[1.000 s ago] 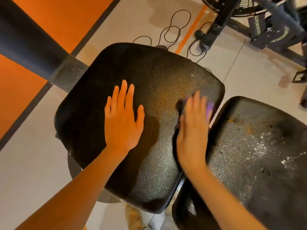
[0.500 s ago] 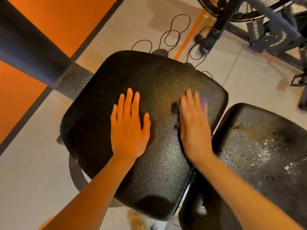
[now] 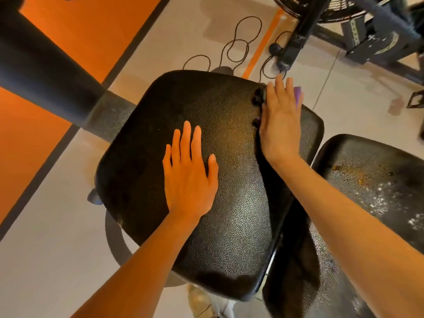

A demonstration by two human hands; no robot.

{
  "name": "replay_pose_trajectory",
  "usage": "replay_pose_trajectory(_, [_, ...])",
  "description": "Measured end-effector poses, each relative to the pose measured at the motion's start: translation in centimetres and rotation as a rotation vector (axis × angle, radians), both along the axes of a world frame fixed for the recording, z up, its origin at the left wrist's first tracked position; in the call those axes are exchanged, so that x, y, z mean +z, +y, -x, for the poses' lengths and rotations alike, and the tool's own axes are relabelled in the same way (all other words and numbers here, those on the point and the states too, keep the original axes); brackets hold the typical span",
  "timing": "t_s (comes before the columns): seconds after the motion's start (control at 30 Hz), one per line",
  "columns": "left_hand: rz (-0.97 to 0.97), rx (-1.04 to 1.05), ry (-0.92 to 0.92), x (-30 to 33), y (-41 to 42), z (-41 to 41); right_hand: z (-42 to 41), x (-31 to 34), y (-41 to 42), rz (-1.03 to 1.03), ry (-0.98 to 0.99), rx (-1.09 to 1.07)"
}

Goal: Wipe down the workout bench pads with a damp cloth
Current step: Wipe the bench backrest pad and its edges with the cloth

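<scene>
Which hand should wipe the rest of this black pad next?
Probably the right hand. It already presses the purple cloth flat at the far corner of the seat pad. The left hand lies flat and bare mid-pad, seemingly steadying.

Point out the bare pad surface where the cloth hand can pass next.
Free: the seat pad left of the left hand, and its near end. Crowded: the far right corner, where the right hand presses the purple cloth.
</scene>
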State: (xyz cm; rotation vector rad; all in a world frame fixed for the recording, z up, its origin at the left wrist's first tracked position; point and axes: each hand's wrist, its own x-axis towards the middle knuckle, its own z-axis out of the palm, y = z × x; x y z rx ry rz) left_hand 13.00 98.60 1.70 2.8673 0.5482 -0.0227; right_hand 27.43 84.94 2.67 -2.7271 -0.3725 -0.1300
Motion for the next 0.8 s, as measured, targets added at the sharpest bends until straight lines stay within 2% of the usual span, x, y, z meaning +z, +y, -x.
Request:
replay_pose_trajectory(0.17, [0.003,0.004,0.013,0.0,0.1,0.0,12.0,0.4,-4.7,-0.071,0.099,0.114])
replay_pose_trajectory(0.23, [-0.01,0.001,0.017,-0.2,0.1,-0.2,9.9,0.1,-5.0,-0.035,0.101,0.136])
replay_pose_trajectory(0.37, [-0.027,-0.002,0.025,-0.2,0.2,-0.2,-0.3,-0.1,-2.2,-0.027,0.034,0.029])
replay_pose_trajectory(0.43, [0.028,0.038,0.003,0.5,-0.1,-1.3,1.2,-0.1,-4.0,-0.016,0.053,0.082])
replay_pose_trajectory(0.57, [0.128,0.089,-0.077,1.8,-1.7,-7.3,6.6,0.5,-8.6,-0.118,0.159,0.185])
replay_pose_trajectory(0.63, [0.153,0.11,-0.085,1.8,-2.4,-10.3,3.7,0.0,-7.6,-0.138,0.141,0.194])
replay_pose_trajectory(0.7, [0.133,0.137,-0.081,1.4,-2.5,-12.3,0.0,0.6,-6.0,-0.353,0.231,0.149])
replay_pose_trajectory(0.73, [0.123,0.161,-0.076,1.1,-2.2,-13.0,-1.1,1.4,-5.8,-0.391,0.269,0.184])
replay_pose_trajectory(0.8, [0.124,0.229,-0.063,0.6,-1.7,-13.8,-1.5,2.2,-7.7,-0.314,0.305,0.256])
